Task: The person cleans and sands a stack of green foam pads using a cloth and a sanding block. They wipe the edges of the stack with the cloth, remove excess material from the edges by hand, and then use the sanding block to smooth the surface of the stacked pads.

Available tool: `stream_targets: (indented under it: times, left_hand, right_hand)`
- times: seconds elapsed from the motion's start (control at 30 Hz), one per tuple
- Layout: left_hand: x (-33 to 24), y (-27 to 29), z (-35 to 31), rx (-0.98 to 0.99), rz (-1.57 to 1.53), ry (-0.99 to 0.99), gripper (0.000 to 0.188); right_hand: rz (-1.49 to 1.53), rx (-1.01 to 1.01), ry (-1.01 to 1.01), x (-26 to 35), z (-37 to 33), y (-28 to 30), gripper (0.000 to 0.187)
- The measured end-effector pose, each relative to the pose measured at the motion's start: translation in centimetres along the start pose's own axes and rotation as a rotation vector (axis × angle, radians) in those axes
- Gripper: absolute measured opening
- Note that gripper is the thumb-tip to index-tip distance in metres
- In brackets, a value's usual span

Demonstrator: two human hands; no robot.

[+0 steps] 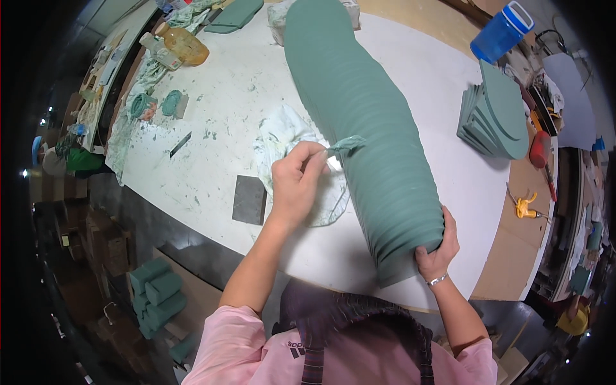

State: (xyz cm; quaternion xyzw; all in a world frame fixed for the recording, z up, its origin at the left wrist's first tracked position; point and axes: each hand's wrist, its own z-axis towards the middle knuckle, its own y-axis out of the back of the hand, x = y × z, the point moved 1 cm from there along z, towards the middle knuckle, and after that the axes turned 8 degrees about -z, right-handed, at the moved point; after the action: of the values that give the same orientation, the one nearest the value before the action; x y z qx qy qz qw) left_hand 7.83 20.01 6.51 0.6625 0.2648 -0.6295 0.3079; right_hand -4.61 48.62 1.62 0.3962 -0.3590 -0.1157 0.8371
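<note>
A long row of thin green sheets, packed face to face, runs across the white table from its far edge toward me. My left hand is closed, its thumb and fingers pinching a small, limp green-stained cloth whose loose end rests on the left side of the row. My right hand grips the near right end of the row, thumb on the front sheet and fingers along the side. Beneath my left hand lies a crumpled white rag with green stains. A dark grey rectangular block sits left of my left wrist.
A smaller stack of green sheets stands at the right, near a blue jug and a yellow clamp-like tool. Two bottles and small green-smeared blocks are at the left. Green pieces are piled below the table.
</note>
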Motion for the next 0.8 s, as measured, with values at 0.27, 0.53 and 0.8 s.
stream_targets:
  times: [0.27,0.53,0.8]
  left_hand:
    - [1.1,3.0,1.9,0.017,-0.175,0.081,0.009]
    - [2.7,9.2,5.9,-0.095,-0.352,0.130,0.008]
    - [6.5,25.9,10.7,-0.596,0.247,-0.181,0.011]
  right_hand:
    - [-0.013,0.042,-0.041,0.3,-0.1,0.0,0.094]
    - [-0.045,0.124,-0.143,0.1,-0.7,0.0,0.104]
    - [-0.017,0.150,-0.356,0.5,-1.1,0.3,0.110]
